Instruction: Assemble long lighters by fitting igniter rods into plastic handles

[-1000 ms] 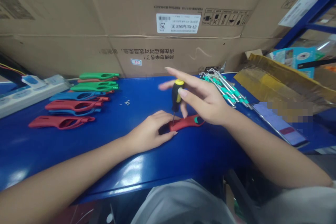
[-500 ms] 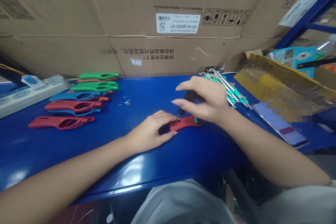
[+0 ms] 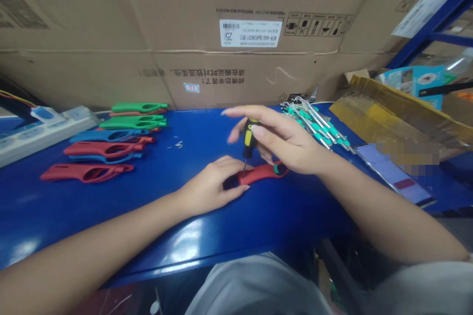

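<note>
On the blue table, my left hand (image 3: 212, 184) grips the left end of a red lighter-shaped casing (image 3: 260, 173) between thumb and fingers. A black and yellow screwdriver (image 3: 250, 139) stands nearly upright, its tip on the casing's left end. My right hand (image 3: 283, 140) has its thumb against the handle and other fingers behind it, with the index finger stretched out to the left. A teal part (image 3: 277, 169) shows at the casing's right end. Several tiny screws (image 3: 179, 144) lie further left.
Red, blue and green casings (image 3: 88, 172) lie in a row at left, beside a white power strip (image 3: 48, 133). Metal rods with green parts (image 3: 321, 125), a phone (image 3: 395, 174) and a yellow-taped carton (image 3: 399, 113) are at right. Large cardboard (image 3: 166, 19) stands behind.
My right hand has shifted left and turned, so the screwdriver's yellow and black handle now shows. The screwdriver stands more upright. My left hand and the casing have hardly moved.
</note>
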{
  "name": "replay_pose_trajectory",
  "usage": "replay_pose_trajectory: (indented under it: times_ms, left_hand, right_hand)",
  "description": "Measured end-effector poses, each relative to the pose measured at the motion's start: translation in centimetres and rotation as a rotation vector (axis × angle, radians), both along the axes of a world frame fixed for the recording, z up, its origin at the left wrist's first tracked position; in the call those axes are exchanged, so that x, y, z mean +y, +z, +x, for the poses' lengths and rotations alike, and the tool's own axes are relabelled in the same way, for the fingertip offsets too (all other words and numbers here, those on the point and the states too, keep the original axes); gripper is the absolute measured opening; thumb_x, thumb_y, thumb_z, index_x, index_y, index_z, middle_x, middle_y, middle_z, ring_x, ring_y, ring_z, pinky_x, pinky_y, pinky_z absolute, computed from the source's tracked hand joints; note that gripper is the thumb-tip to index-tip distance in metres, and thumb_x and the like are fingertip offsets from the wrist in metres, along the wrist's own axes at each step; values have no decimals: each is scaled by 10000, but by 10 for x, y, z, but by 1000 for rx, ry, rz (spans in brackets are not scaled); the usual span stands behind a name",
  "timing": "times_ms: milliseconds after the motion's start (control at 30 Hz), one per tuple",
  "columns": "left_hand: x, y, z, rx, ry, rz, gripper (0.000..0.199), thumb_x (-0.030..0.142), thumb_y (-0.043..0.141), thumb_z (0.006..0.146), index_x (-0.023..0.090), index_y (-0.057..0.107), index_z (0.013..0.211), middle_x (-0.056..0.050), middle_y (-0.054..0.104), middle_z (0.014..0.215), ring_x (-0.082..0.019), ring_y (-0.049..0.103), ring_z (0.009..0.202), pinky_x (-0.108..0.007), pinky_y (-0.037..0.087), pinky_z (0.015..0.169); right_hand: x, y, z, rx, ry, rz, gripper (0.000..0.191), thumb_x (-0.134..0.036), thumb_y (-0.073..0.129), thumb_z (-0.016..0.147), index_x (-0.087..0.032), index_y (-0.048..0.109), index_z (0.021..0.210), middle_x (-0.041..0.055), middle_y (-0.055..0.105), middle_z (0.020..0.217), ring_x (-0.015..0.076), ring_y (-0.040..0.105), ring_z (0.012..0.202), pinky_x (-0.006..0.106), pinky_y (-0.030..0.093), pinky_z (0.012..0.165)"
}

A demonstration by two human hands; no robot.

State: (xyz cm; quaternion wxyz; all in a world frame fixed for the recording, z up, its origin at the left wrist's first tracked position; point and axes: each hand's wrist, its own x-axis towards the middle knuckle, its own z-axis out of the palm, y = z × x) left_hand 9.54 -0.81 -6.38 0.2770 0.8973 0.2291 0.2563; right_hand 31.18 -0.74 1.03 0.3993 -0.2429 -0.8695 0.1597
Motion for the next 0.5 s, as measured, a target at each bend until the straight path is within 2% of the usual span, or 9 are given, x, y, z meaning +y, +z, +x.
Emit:
replay_pose_trajectory:
  times_ms: [33, 100, 133, 200, 267, 333, 433, 500]
  left_hand:
    - [0, 0, 0, -6, 2, 6, 299, 246, 668, 933, 200, 660, 1229, -74, 730, 1150, -230, 659, 1081, -397, 529, 973]
    - [0, -1, 0, -29, 9, 24, 304, 252, 675, 930, 197, 654, 1228, -81, 725, 1178, -237, 657, 1112, -409, 523, 995]
    - [0, -2, 0, -36, 12, 31, 307, 254, 679, 928, 196, 652, 1228, -83, 724, 1181, -238, 656, 1119, -411, 521, 1001]
    - [0, -2, -1, -27, 10, 29, 311, 251, 679, 928, 199, 650, 1233, -79, 726, 1162, -233, 661, 1102, -402, 527, 990]
    - [0, -1, -1, -4, 7, 13, 303, 247, 668, 935, 204, 654, 1234, -75, 728, 1141, -227, 665, 1074, -393, 536, 966]
    - [0, -1, -1, -1, 7, 9, 294, 247, 662, 937, 202, 657, 1227, -81, 727, 1144, -234, 666, 1080, -405, 533, 976]
    - [0, -1, 0, -22, 13, 30, 312, 251, 668, 932, 194, 649, 1237, -94, 726, 1168, -250, 663, 1111, -438, 520, 1008]
    - [0, 0, 0, -27, 14, 32, 327, 251, 676, 928, 196, 645, 1249, -92, 727, 1168, -246, 664, 1101, -432, 525, 996]
  right_hand:
    - [0, 0, 0, 34, -9, 24, 364, -373, 436, 1066, -191, 607, 1331, 68, 740, 1133, 118, 705, 839, 259, 581, 779]
    - [0, -1, 0, 68, -77, 173, 339, -431, 639, 965, -190, 686, 1198, 54, 756, 1021, 150, 713, 852, 279, 581, 815]
    - [0, -1, 0, 63, -112, 243, 345, -439, 680, 935, -192, 700, 1176, 55, 757, 1005, 167, 715, 882, 294, 578, 843]
    - [-1, 0, 0, 23, -120, 259, 352, -416, 604, 987, -201, 671, 1257, 69, 752, 1064, 176, 708, 940, 316, 573, 872]
    - [-1, 1, -1, -8, -49, 137, 374, -356, 460, 1057, -205, 585, 1375, 74, 739, 1129, 154, 699, 926, 311, 581, 828]
    - [-2, 0, -2, 17, -14, 62, 366, -362, 480, 1051, -192, 578, 1361, 64, 741, 1072, 138, 688, 848, 290, 582, 753]
    - [-1, -4, -2, 60, -141, 234, 342, -463, 691, 921, -186, 689, 1121, 42, 723, 894, 150, 656, 745, 296, 570, 704]
    - [0, -4, -1, 26, -217, 332, 330, -476, 668, 929, -196, 705, 1100, 65, 722, 956, 167, 657, 779, 318, 570, 735]
